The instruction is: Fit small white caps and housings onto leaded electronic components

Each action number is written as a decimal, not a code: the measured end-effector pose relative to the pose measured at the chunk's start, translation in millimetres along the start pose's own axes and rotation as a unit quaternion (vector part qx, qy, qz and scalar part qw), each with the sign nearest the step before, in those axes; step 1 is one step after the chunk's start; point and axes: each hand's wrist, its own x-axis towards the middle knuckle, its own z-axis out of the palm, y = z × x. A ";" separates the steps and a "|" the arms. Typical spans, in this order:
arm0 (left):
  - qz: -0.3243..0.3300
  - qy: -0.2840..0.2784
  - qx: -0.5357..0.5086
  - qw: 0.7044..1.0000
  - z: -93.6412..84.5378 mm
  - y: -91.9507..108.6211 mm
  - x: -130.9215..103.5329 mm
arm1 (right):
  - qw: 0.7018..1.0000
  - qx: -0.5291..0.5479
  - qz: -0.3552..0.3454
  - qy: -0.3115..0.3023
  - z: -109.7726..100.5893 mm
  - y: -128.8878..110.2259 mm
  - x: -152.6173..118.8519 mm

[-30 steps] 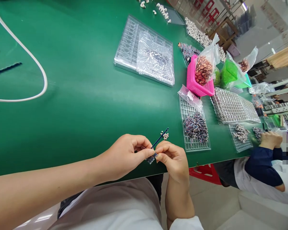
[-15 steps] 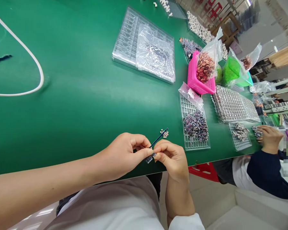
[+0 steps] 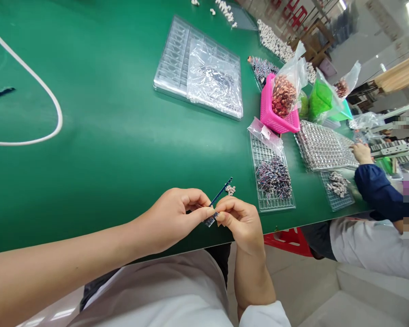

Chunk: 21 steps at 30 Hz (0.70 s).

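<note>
A narrow dark blue strip point(image 3: 221, 191) slants up out of my hands near the front edge of the table, its lower end showing below my fingertips. My left hand point(image 3: 177, 218) is closed around the strip, thumb on top. Against its lower part, my right hand point(image 3: 243, 222) is pinched, thumb and fingers together; whatever sits between those fingertips is too small and covered to name. Just beyond my right fingers lies a little heap of small whitish pieces point(image 3: 230, 190).
Right of my hands is a clear tray point(image 3: 279, 204) piled with wired parts point(image 3: 274, 177). Farther back stand a pink basket point(image 3: 271, 111) and stacked clear trays point(image 3: 172, 54). A white cable point(image 3: 59, 111) curves at left. At right, a co-worker's hand point(image 3: 363, 153) reaches over gridded trays point(image 3: 323, 147).
My hands keep the same grip on the strip, with small finger shifts. The view has shifted slightly. The co-worker's hand has moved away from the front, up to the gridded trays.
</note>
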 end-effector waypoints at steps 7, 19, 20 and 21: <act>0.076 0.050 0.081 0.993 -0.4 -3.1 -0.6 | 0.995 -0.035 -0.049 0.074 5.9 2.2 -3.5; 0.112 0.022 0.123 0.986 -1.8 -1.8 -3.0 | 0.994 -0.032 -0.068 0.077 5.6 1.3 -9.6; 0.121 0.019 0.129 0.984 -1.2 -2.9 -3.8 | 0.996 -0.019 -0.059 0.066 4.1 1.0 -9.7; 0.128 0.017 0.130 0.983 -0.4 -3.9 -4.6 | 0.997 -0.003 -0.050 0.056 2.3 0.9 -9.7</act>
